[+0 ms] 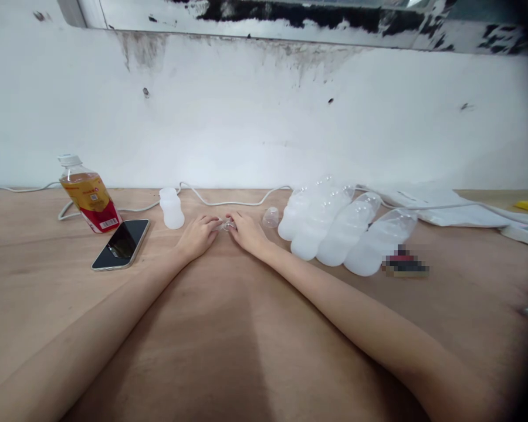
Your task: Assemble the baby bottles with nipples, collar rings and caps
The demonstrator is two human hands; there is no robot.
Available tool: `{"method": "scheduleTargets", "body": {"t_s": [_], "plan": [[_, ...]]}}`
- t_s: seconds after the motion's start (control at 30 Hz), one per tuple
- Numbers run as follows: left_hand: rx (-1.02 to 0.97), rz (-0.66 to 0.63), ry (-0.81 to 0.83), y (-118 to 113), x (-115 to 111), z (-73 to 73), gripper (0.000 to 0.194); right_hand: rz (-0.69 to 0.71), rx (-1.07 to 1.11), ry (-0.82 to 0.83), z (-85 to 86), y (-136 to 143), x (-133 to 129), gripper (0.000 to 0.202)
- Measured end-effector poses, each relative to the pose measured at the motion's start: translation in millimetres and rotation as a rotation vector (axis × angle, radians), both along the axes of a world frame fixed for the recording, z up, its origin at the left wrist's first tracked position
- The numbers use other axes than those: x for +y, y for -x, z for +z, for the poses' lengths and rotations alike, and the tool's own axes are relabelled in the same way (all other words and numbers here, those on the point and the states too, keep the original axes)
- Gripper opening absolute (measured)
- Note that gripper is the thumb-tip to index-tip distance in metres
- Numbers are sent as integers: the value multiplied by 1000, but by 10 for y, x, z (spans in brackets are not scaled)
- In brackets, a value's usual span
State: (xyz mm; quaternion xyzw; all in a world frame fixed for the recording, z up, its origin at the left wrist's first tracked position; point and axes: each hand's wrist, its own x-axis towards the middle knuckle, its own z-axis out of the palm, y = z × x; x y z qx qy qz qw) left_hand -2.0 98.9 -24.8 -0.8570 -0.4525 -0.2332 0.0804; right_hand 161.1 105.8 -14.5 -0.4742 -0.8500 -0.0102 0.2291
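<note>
Both hands rest on the wooden table, close together near its middle. Between their fingertips is a small clear plastic piece [227, 224]. My left hand [200, 235] has its fingers closed on the left side of that piece. From the other side, my right hand [247, 233] holds it with bent fingers. A clear dome-shaped cap [271, 217] stands just right of my right hand. To the left of my left hand is a frosted white bottle-shaped container [171, 208]. Several frosted containers with clear domed tops [330, 225] lie in slanted rows on the right.
A drink bottle [91, 196] and a phone [121, 244] are on the left of the table [211, 340]. A white cable [233, 204] runs along the wall. White plastic sheeting [435, 205] and a blurred dark item [405, 262] are at the right.
</note>
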Motion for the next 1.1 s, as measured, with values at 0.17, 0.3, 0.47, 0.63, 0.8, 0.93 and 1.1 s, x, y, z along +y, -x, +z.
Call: {"method": "scheduleTargets", "body": {"t_s": [0.17,0.3,0.47,0.63,0.8,0.93,1.1], "plan": [[-1,5,9,-3,-14,10,31,11,52,3,-56,-39,61,31],[-2,4,17,-8,-22,14,31,-2,62,6,-45,-45,53,36],[-8,9,20,-6,-23,10,31,-31,48,8,-45,-10,17,36],[-36,30,-23,-5,-45,23,31,-125,4,-63,389,-79,-200,39],[-115,64,-119,-28,-105,54,29,-422,-208,-270,1119,-556,-501,29],[-242,71,-264,-116,-227,176,25,-510,-376,-81,1349,-899,-571,31],[-451,39,-319,-345,-514,540,24,-412,-465,139,1384,-849,-650,29]]}}
